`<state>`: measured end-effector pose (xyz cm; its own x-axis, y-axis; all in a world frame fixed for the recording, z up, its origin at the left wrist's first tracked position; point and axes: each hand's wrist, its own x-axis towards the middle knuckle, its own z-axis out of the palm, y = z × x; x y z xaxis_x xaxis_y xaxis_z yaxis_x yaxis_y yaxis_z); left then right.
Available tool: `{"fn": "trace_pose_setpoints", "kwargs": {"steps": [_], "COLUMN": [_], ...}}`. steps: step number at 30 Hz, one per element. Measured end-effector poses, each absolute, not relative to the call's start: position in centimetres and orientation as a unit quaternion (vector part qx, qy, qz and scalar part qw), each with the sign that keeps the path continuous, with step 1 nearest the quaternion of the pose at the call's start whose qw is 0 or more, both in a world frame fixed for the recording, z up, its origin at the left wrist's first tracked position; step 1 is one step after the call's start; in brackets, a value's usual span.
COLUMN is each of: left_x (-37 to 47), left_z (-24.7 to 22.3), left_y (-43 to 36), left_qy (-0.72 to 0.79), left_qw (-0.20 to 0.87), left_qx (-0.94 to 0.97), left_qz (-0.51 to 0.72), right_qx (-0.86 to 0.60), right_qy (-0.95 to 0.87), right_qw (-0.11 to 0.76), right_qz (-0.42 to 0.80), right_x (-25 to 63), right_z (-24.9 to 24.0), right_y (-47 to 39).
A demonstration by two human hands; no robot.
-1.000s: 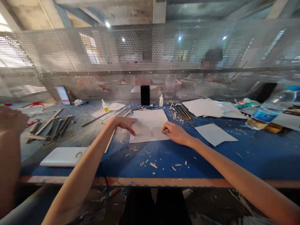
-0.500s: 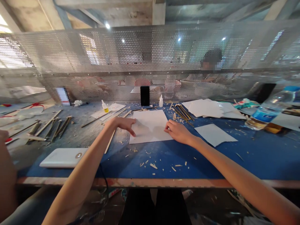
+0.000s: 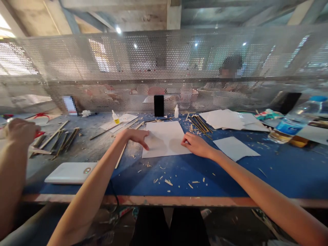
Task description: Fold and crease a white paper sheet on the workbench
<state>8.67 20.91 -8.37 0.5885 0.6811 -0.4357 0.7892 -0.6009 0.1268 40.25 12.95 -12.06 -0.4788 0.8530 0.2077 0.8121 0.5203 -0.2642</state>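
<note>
A white sheet of paper (image 3: 166,136) lies flat on the blue table in front of me. My left hand (image 3: 137,137) rests at its left edge, thumb and fingers apart, holding nothing. At the right edge my right hand (image 3: 193,142) has its fingers pressed together on the paper's border; whether anything small is between them cannot be made out. Behind the sheet stand a black phone (image 3: 159,106) and a small white bottle (image 3: 176,111). A yellow-labelled glue bottle (image 3: 115,117) is on paper to the left.
Another person's hand (image 3: 22,131) holds something red at the far left. Wooden sticks (image 3: 68,140), a white power bank (image 3: 69,173), a torn sheet (image 3: 235,148), a paper stack (image 3: 222,119) and a water bottle (image 3: 292,119) lie around. A perforated metal screen (image 3: 123,68) stands behind.
The other person's hand has come further into view at the far left, with a red item. My hands stay nearly still on the sheet, and the view has shifted slightly.
</note>
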Motion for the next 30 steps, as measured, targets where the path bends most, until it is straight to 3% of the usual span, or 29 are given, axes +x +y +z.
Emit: {"fn": "trace_pose_setpoints", "kwargs": {"steps": [4, 9, 14, 20, 26, 30], "left_x": [8.9, 8.7, 8.3, 8.4, 8.2, 8.3], "left_z": [-8.1, -8.4, -9.1, -9.0, -9.3, -9.2], "left_y": [20.6, 21.0, 21.8, 21.7, 22.0, 22.0], "left_qy": [0.423, 0.421, 0.420, 0.416, 0.411, 0.414], "left_qw": [0.161, 0.151, 0.149, 0.158, 0.157, 0.158], "left_qx": [0.875, 0.877, 0.878, 0.879, 0.882, 0.879], "left_qz": [-0.173, -0.174, -0.176, -0.172, -0.168, -0.177], "right_qx": [-0.430, -0.479, -0.458, -0.489, -0.447, -0.477], "right_qy": [-0.879, -0.857, -0.866, -0.854, -0.868, -0.857], "right_qw": [0.172, 0.177, 0.167, 0.171, 0.177, 0.177], "right_qz": [0.112, 0.066, 0.109, 0.051, 0.129, 0.078], "right_x": [39.5, 39.7, 39.6, 39.8, 39.7, 39.8], "right_z": [-12.0, -11.9, -11.7, -11.8, -11.7, -11.8], "right_y": [12.5, 12.7, 12.4, 12.7, 12.5, 12.6]}}
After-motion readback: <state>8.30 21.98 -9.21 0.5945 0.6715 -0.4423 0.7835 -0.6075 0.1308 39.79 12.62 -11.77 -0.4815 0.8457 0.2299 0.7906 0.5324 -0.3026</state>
